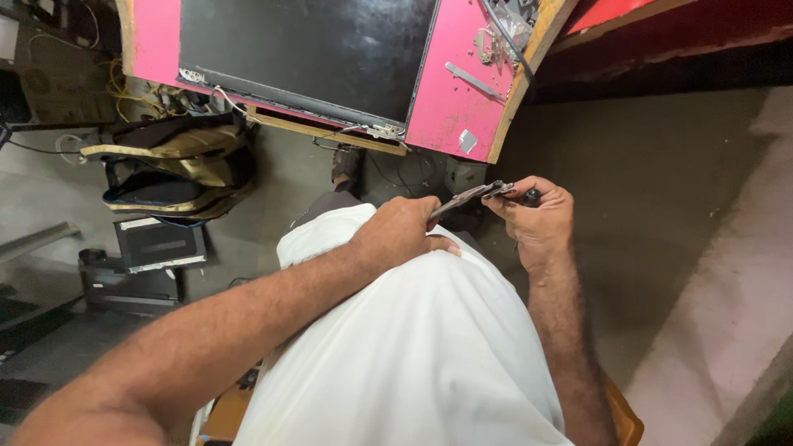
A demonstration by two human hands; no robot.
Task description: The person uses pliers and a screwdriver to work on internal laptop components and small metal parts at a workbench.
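A thin metal hinge bracket point(469, 196) is held between both hands above my lap. My left hand point(398, 233) grips its lower end, fingers curled. My right hand point(535, 216) pinches the upper end and also holds a dark-handled tool point(530, 197), likely a small screwdriver, against it. My white garment point(396, 347) fills the lower middle. Beyond my hands, a dark laptop screen panel point(306, 54) lies on a pink table point(450, 99).
Loose metal parts point(475, 81) and a cable lie on the pink table's right side. On the floor at left are a black and gold bag point(178, 169), a flat dark device point(159, 245) and tangled wires point(136, 99). A grey concrete floor point(661, 215) spreads at right.
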